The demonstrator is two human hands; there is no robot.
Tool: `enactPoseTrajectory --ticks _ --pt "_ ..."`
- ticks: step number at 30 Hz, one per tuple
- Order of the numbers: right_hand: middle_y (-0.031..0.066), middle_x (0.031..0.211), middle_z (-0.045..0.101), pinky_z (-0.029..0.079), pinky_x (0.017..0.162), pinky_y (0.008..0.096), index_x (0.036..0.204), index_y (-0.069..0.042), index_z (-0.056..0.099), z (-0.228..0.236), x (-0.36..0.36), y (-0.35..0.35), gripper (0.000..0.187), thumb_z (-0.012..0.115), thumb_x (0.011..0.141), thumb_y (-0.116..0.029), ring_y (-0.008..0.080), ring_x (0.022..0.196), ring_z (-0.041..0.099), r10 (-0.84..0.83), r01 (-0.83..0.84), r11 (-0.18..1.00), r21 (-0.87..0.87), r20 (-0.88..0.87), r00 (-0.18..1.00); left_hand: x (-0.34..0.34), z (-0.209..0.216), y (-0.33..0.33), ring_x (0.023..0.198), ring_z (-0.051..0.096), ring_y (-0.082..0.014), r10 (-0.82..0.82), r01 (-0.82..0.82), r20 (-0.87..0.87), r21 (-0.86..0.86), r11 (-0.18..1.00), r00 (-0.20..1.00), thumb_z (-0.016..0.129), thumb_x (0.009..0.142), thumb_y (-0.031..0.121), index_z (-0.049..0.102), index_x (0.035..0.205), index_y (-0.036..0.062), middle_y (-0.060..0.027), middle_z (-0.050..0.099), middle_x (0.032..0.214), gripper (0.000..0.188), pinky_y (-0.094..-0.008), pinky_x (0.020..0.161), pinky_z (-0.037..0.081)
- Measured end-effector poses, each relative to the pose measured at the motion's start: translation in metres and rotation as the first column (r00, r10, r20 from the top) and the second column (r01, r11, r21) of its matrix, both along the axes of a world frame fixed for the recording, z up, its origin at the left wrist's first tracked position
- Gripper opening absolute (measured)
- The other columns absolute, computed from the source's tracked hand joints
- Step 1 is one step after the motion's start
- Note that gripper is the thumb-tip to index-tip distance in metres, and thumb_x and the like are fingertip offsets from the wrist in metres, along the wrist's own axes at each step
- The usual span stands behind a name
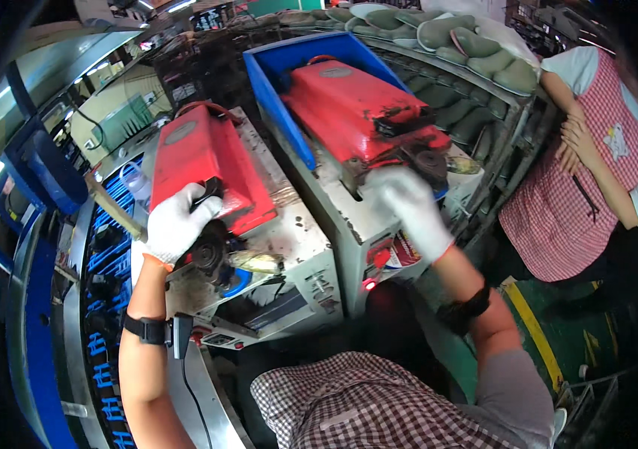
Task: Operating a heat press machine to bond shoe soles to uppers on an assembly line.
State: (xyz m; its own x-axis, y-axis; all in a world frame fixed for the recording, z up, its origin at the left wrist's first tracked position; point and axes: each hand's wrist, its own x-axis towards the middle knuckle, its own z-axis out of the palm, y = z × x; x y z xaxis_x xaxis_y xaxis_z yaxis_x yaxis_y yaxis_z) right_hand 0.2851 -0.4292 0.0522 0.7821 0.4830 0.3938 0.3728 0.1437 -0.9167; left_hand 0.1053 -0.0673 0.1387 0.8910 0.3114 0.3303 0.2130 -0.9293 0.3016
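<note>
Two machines with long red covers stand side by side in front of me. My left hand (179, 223), in a white knit glove, is at the front end of the left red cover (207, 165). Its fingers are curled around a small dark piece (211, 191) that I cannot make out. Below that hand are a dark round roller (210, 253) and a yellowish, worn-looking piece (257, 261). My right hand (412, 212), also gloved, is smeared by motion in front of the right red cover (353, 97), beside its dark roller (430, 161). Its fingers cannot be made out.
A blue tray (259, 75) surrounds the right machine's far end. Racks of grey-green shoe-shaped pieces (446, 37) stand behind it. A person in a red checked apron (558, 202) stands at the right with hands together. Blue racking (105, 277) runs along the left.
</note>
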Motion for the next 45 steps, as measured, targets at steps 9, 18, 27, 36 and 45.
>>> enactPoseTrajectory --ticks 9,18,27,36,45 --pt "0.0246 0.109 0.074 0.055 0.091 0.0527 0.14 -0.011 0.062 0.023 0.063 -0.109 0.055 0.045 0.105 -0.05 0.0434 0.103 0.071 -0.254 0.734 0.28 -0.618 0.69 0.678 0.052 -0.003 -0.103 0.107 0.066 -0.0296 -0.196 0.241 0.539 -0.014 0.97 0.819 0.071 0.091 0.018 0.067 0.122 0.0049 -0.0144 0.066 0.113 0.034 -0.0394 0.096 0.052" --pt "0.0179 0.121 0.071 0.05 0.102 0.0399 0.125 -0.003 0.07 0.088 0.04 -0.081 0.04 0.058 0.102 -0.033 0.0361 0.117 0.066 0.041 0.37 0.671 -0.643 0.531 0.847 0.183 -0.013 -0.169 0.129 0.057 -0.0423 -0.632 0.466 0.223 0.507 0.726 0.742 0.07 0.089 0.024 0.056 0.14 0.0069 -0.0202 0.058 0.141 0.056 -0.0483 0.109 0.046" --pt "0.0311 0.164 0.034 0.042 0.117 0.0484 0.166 -0.015 0.028 0.069 0.217 0.031 0.097 0.065 0.09 -0.063 0.0436 0.144 0.048 0.323 0.349 0.306 -0.886 0.441 0.837 0.25 0.099 -0.16 0.115 0.062 -0.0394 -0.421 0.122 0.533 0.506 0.854 0.734 0.072 0.087 0.037 0.066 0.126 0.0102 -0.017 0.064 0.122 0.048 -0.0495 0.098 0.052" --pt "0.0141 0.149 0.056 0.058 0.083 0.043 0.153 -0.013 0.049 0.08 0.242 0.041 0.079 0.065 0.089 -0.057 0.0328 0.116 0.066 -0.076 0.049 0.723 -0.689 -0.009 0.997 0.253 0.152 -0.151 0.111 0.063 -0.0411 -0.393 0.151 0.584 0.419 0.895 0.71 0.066 0.092 0.027 0.061 0.127 0.0077 -0.02 0.061 0.122 0.041 -0.0514 0.096 0.053" --pt "0.0075 0.146 0.061 0.047 0.111 0.0535 0.153 -0.018 0.048 0.087 0.065 -0.045 0.062 0.058 0.101 -0.05 0.0288 0.135 0.057 0.364 -0.305 0.931 0.199 -0.471 0.803 0.152 0.083 -0.154 0.151 0.041 -0.0319 -0.299 0.437 0.528 -0.157 0.885 0.795 0.065 0.099 0.05 0.025 0.165 -0.0007 -0.0251 0.039 0.164 0.092 -0.0369 0.121 0.034"
